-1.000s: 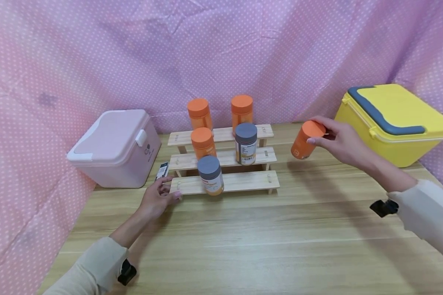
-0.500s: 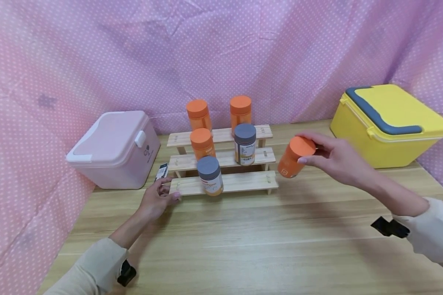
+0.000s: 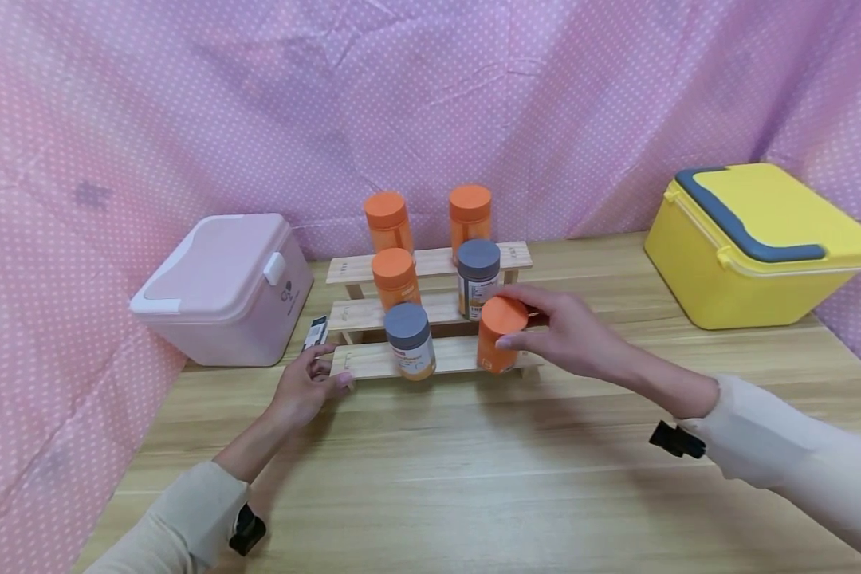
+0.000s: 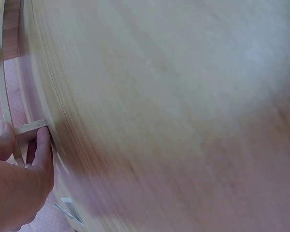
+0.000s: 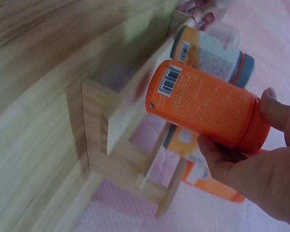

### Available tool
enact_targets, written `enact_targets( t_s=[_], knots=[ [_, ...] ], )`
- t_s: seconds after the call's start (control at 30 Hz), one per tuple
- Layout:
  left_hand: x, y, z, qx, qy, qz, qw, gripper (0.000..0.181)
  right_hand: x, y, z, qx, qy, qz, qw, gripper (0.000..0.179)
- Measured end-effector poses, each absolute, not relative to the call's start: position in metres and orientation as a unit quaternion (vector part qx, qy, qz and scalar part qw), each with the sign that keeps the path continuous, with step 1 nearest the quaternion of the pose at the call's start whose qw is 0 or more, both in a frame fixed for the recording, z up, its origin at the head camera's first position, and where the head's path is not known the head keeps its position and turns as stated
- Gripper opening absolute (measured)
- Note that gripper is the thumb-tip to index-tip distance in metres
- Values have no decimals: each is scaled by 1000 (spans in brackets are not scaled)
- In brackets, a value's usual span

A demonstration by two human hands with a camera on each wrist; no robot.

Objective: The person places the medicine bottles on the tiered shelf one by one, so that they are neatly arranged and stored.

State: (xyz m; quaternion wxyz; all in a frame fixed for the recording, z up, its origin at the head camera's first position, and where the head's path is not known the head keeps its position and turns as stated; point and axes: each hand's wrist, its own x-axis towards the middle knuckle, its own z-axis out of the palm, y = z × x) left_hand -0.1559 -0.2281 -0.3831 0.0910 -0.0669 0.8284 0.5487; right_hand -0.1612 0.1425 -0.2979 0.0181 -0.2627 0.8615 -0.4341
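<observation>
My right hand (image 3: 563,331) pinches an orange jar (image 5: 203,104) by its lid. In the head view the jar is at the right part of the lowest step of the wooden tiered rack (image 3: 359,360); in the right wrist view it looks tilted, its base near that step's edge. Whether it touches the wood I cannot tell. With thumb and fingers my left hand (image 4: 24,174) grips the left end of the lowest step. A grey-lidded jar (image 3: 410,343) stands on this step. Another grey-lidded jar (image 3: 478,275) and an orange-lidded jar (image 3: 395,277) are on the middle step.
Two orange-lidded jars (image 3: 469,215) stand on the top step. A pink lidded box (image 3: 222,287) is left of the rack, a yellow box (image 3: 753,263) to the right. A small dark-and-white item (image 3: 316,332) lies behind the left hand. Pink dotted cloth (image 3: 430,96) hangs behind.
My right hand has carried the orange jar leftward and down, from beside the yellow box to the rack's lowest step. My left hand has stayed on the rack's left end.
</observation>
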Motion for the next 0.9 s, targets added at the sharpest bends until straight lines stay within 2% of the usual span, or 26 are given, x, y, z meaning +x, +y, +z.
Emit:
enact_targets(
  t_s=[0.33,0.9],
  knots=[
    [-156,-227,-381,-66,831,544,93,61,-165,127,-305,-255,870,-422,8,60],
    [-155,-227,-380,-62,836,538,91,63,-167,124,-301,-225,882,-412,38,58]
  ],
)
